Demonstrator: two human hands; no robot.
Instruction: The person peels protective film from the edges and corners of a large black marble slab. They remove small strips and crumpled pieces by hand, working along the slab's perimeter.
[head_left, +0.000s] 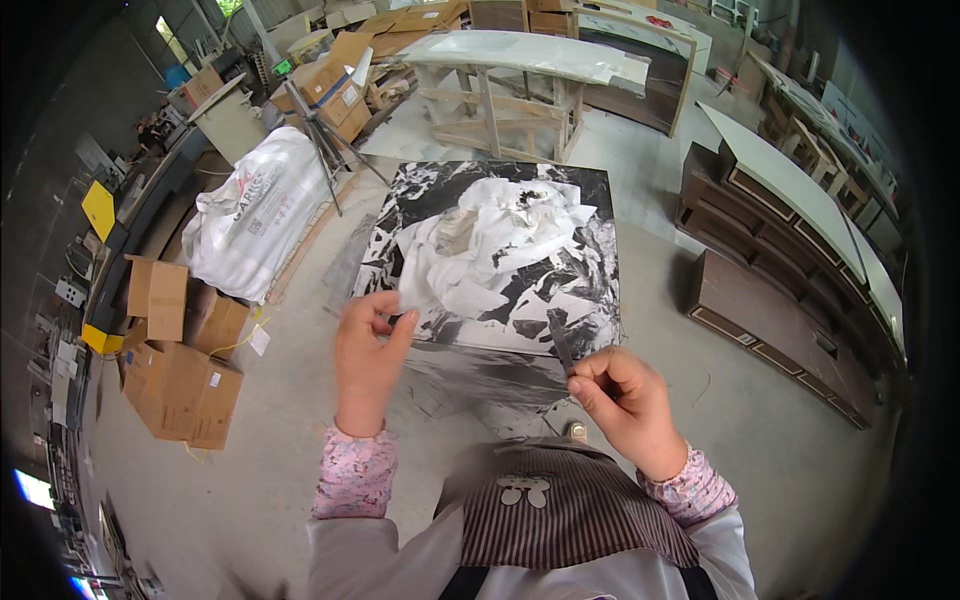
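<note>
A block with a black-and-white marbled top point(590, 235) stands in front of me. White crumpled sheeting point(470, 240), cloth or thin film, lies heaped on it. My right hand point(630, 405), at the block's near right corner, pinches a thin dark flat strip point(562, 340) that points away from me over the edge. Its exact kind does not show. My left hand point(370, 355) is at the near left corner, thumb and forefinger curled close together. Whatever is between those fingers, if anything, is too small to make out.
Cardboard boxes point(185, 390) and a stuffed white sack point(255, 215) stand to the left, by a tripod point(315, 130). A wooden frame with a pale curved top point(520, 58) is beyond the block. Low brown cabinets point(780, 330) line the right. Loose scraps lie around the block's base.
</note>
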